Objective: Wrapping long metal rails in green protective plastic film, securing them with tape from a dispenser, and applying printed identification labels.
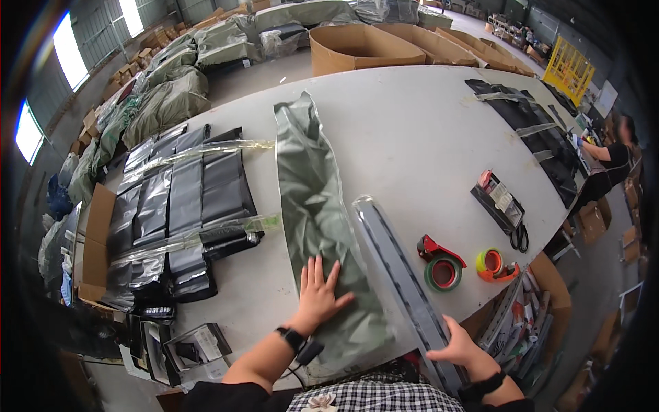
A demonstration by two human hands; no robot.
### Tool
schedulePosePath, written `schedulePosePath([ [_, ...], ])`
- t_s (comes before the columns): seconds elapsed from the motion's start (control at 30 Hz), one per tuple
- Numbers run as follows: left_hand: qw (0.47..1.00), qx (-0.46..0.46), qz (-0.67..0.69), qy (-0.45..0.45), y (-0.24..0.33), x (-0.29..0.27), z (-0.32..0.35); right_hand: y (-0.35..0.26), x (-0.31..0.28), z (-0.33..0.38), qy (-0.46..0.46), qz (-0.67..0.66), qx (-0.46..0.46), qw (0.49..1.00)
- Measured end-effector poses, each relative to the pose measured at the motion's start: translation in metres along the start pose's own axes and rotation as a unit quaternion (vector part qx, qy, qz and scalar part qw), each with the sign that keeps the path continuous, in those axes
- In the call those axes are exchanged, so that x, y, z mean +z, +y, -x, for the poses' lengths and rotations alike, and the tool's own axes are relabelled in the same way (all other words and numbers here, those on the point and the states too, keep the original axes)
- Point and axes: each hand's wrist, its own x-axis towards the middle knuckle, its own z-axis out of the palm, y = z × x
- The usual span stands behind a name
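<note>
A long strip of grey-green sheet material (312, 196), wrinkled, stretches away from me across the white table. My left hand (319, 294) lies flat on it with the fingers spread. To its right is a long, narrow grey bundle of bars (401, 264), its far end wrapped in clear plastic, slanting toward my body. My right hand (458, 347) grips this bundle near its close end, thumb on top. The bundle's nearest end is hidden by my body.
Black plastic packages bound with clear tape (182, 189) cover the left of the white table (405, 130). A red tape dispenser (439, 264), an orange one (495, 266) and a small black tray (500, 202) sit right. Cardboard boxes (367, 51) stand beyond; a co-worker (607, 161) is far right.
</note>
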Motion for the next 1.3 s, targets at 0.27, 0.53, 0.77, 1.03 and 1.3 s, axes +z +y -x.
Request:
schedulePosePath([
  [0.27,0.976,0.105,0.171,-0.089,0.025,-0.015,0.009,0.031,-0.003,0.128,-0.009,-0.158,0.044,0.986],
  [0.53,0.981,0.162,0.108,-0.015,0.01,-0.028,0.062,0.101,0.003,0.171,-0.014,0.031,0.084,0.996],
  [0.77,0.992,0.067,0.099,0.039,0.016,-0.019,0.071,0.114,-0.003,0.203,-0.034,0.027,0.054,0.998],
  [1.03,0.799,-0.253,0.535,-0.112,0.017,0.027,0.049,0.079,0.006,0.211,-0.08,0.094,0.049,0.991],
  [1.3,0.782,-0.284,0.517,-0.202,0.045,0.004,0.035,0.11,0.024,0.24,-0.018,0.196,0.063,0.978],
])
